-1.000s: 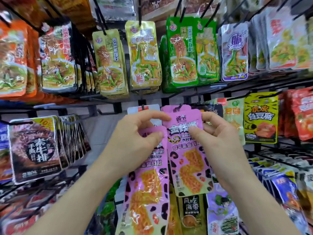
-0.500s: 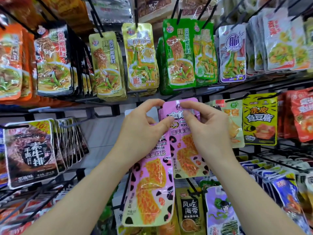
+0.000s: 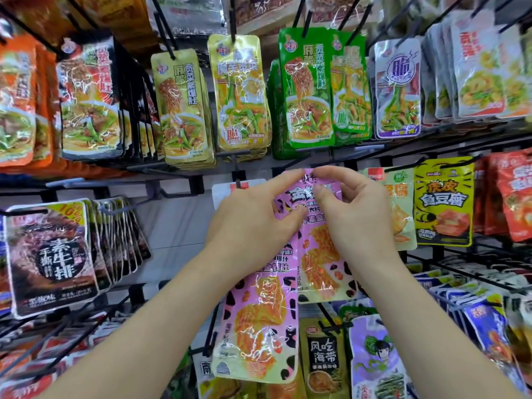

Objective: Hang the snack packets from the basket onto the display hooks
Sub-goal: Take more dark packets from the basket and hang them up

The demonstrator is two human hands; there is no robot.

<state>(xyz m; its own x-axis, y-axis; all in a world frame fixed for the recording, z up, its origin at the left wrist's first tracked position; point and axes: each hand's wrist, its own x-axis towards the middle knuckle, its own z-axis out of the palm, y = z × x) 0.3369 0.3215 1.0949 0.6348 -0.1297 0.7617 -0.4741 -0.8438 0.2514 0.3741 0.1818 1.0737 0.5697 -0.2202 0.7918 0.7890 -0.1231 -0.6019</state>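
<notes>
Both hands have climbed since a second ago, carrying the upper pink packet point(image 3: 319, 263) higher, and the two sets of fingertips have closed in until they nearly meet over its top edge.

That top edge, its hanging hole and any hook tip behind it are covered by the fingertips, so I cannot tell whether the packet is on a hook. The head of the lower pink packet point(image 3: 259, 326) disappears under the left palm, and the fingers carrying it are hidden. Both forearms run out of the bottom of the view.

Curled, the left hand point(image 3: 250, 226) has its forefinger on the upper packet's top edge and its thumb pressed on the front. On the other side of that top edge, the right hand point(image 3: 359, 217) pinches narrowly between thumb and forefinger, its other fingers loosely bent. The lower packet hangs below the left hand, overlapping the upper one's left side.

Between the hands the pink front reads "金" and "大片"; the rest is covered. Just right of the right hand a pale green packet point(image 3: 400, 208) shows "豆腐", and beyond it a yellow packet point(image 3: 443, 203) reads "虎皮鱼豆腐". Far left of the left hand a dark packet point(image 3: 54, 254) reads "手撕素牛排" with "10%" on its corner. Below the right wrist a packet point(image 3: 324, 358) reads "风吃海带".
</notes>
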